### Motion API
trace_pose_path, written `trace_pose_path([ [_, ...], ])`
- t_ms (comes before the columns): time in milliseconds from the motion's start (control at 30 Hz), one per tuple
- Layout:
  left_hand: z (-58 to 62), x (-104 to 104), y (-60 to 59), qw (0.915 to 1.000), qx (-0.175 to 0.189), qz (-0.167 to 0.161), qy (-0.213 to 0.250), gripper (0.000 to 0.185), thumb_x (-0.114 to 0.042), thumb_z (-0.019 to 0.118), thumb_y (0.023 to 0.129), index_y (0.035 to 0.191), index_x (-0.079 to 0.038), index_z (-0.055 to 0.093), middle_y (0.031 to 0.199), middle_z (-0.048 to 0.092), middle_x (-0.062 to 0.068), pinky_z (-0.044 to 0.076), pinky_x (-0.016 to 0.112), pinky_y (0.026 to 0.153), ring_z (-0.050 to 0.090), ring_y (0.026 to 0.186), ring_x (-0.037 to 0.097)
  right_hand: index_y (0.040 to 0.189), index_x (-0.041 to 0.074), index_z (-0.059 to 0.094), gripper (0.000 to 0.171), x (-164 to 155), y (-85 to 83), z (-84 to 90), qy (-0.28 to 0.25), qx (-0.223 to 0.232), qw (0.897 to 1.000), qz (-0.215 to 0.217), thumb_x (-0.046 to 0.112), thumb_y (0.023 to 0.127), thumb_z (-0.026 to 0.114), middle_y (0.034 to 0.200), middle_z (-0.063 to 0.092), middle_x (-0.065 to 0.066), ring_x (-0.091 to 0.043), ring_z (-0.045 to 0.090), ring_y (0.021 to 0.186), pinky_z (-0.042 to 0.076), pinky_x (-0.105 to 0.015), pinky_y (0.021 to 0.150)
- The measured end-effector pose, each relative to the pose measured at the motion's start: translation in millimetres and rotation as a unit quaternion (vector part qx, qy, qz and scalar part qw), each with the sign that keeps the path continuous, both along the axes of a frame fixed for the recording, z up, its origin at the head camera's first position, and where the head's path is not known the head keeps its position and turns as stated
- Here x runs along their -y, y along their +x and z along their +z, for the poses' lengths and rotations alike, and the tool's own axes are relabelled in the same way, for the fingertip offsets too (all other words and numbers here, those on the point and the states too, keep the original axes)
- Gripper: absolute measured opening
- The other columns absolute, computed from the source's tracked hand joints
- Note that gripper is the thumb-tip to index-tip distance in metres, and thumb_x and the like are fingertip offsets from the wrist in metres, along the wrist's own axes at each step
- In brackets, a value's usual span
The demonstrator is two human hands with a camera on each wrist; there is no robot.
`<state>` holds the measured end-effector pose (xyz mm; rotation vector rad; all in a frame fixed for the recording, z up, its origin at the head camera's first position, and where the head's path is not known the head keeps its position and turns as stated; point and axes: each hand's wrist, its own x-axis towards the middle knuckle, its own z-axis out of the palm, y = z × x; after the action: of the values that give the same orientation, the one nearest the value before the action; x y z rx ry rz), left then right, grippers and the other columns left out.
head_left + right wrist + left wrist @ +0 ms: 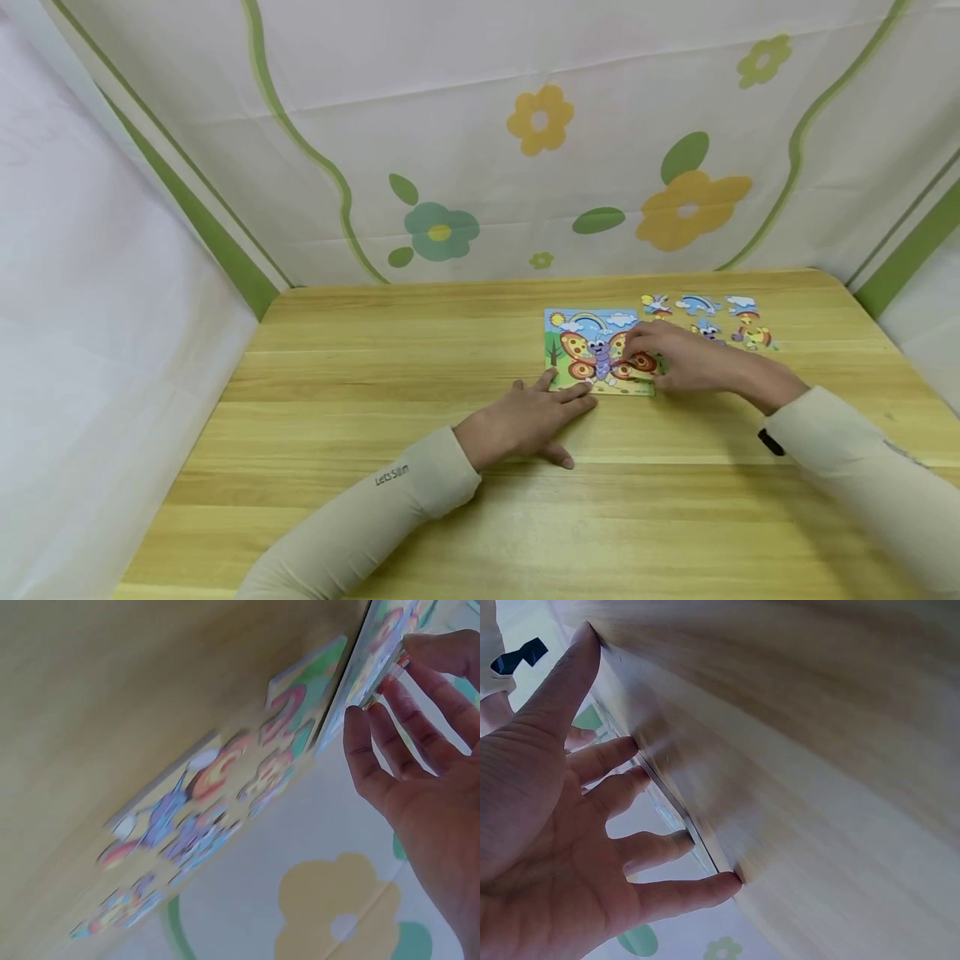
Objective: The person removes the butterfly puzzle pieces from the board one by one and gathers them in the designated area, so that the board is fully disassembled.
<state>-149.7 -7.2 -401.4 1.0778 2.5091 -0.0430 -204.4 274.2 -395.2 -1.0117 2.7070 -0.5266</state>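
You see a smooth, matt wooden table (375, 467), a glossy printed puzzle board (570, 333) and cloth sleeves (360, 525).

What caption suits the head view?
Left hand steadies butterfly puzzle while right hand pinches a piece on it.

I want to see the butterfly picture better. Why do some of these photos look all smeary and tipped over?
Head view: sharp and evenly lit, so the butterfly puzzle shows clearly on the table. Left wrist view: the left hand is fairly sharp, but the wood is streaked with blur. Right wrist view: tilted and soft, so the loose puzzle pieces smear together beside the right hand.
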Motion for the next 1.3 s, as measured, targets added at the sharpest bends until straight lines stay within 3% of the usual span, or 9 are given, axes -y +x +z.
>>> trace_pose_path([
  [200, -0.5, -1.0, 0.5, 1.0000, -0.005, -0.004, 0.000, 0.091, -0.059, 0.067, 0.094, 0.168, -0.030, 0.024, 0.176, 0.014, -0.013, 0.039, 0.064, 0.119, 0.016, 0.163, 0.039, 0.114, 0.011, 0.074, 0.048, -31.4, 5.5, 1.2, -0.015, -0.028, 0.999, -0.011, -0.015, 0.075, 0.069, 0.126, 0.066, -0.007, -0.035, 0.060, 0.122, 0.054, -0.052, 0.093],
  [367, -0.1, -0.5, 1.0, 0.9999, -0.008, -0.006, -0.001, 0.090, -0.059, 0.067, 0.094, 0.168, -0.030, 0.024, 0.176, 0.014, -0.012, 0.039, 0.063, 0.119, 0.017, 0.163, 0.038, 0.111, 0.016, 0.074, 0.050, -64.5, 10.8, -3.3, -0.001, -0.065, 0.997, -0.032, -0.014, 0.071, 0.075, 0.122, 0.067, -0.001, -0.026, 0.062, 0.113, 0.053, -0.043, 0.085],
  [567, 1.0, 0.2, 1.7, 1.0000, -0.002, -0.003, 0.004, 0.090, -0.058, 0.068, 0.094, 0.168, -0.029, 0.025, 0.177, 0.014, -0.011, 0.038, 0.065, 0.119, 0.017, 0.163, 0.039, 0.109, 0.017, 0.074, 0.054, -102.2, 18.2, -11.9, 0.002, -0.096, 0.993, -0.063, -0.013, 0.065, 0.083, 0.122, 0.069, -0.003, -0.026, 0.061, 0.112, 0.055, -0.039, 0.087],
  [833, 1.2, 0.2, 1.3, 1.0000, 0.001, -0.003, 0.006, 0.091, -0.058, 0.068, 0.094, 0.168, -0.029, 0.025, 0.177, 0.013, -0.011, 0.036, 0.065, 0.120, 0.016, 0.163, 0.039, 0.107, 0.015, 0.074, 0.055, -131.0, 20.5, -21.8, 0.019, -0.094, 0.992, -0.086, -0.013, 0.060, 0.080, 0.121, 0.068, -0.009, -0.034, 0.061, 0.112, 0.053, -0.042, 0.086],
  [1067, 1.1, 0.5, 1.3, 1.0000, -0.001, -0.003, 0.007, 0.090, -0.058, 0.068, 0.094, 0.168, -0.030, 0.025, 0.177, 0.013, -0.012, 0.037, 0.065, 0.120, 0.017, 0.163, 0.039, 0.105, 0.018, 0.074, 0.059, -145.6, 21.5, -31.2, 0.023, -0.126, 0.988, -0.085, -0.013, 0.055, 0.083, 0.112, 0.066, 0.002, -0.017, 0.059, 0.101, 0.050, -0.031, 0.079],
  [1300, 0.3, 0.3, 1.4, 1.0000, -0.006, -0.005, 0.003, 0.091, -0.059, 0.068, 0.094, 0.168, -0.030, 0.024, 0.177, 0.013, -0.012, 0.037, 0.064, 0.120, 0.017, 0.163, 0.039, 0.107, 0.014, 0.073, 0.056, -151.7, 21.4, -36.9, 0.024, -0.110, 0.989, -0.092, -0.014, 0.059, 0.081, 0.115, 0.066, -0.010, -0.034, 0.061, 0.107, 0.049, -0.042, 0.083],
])
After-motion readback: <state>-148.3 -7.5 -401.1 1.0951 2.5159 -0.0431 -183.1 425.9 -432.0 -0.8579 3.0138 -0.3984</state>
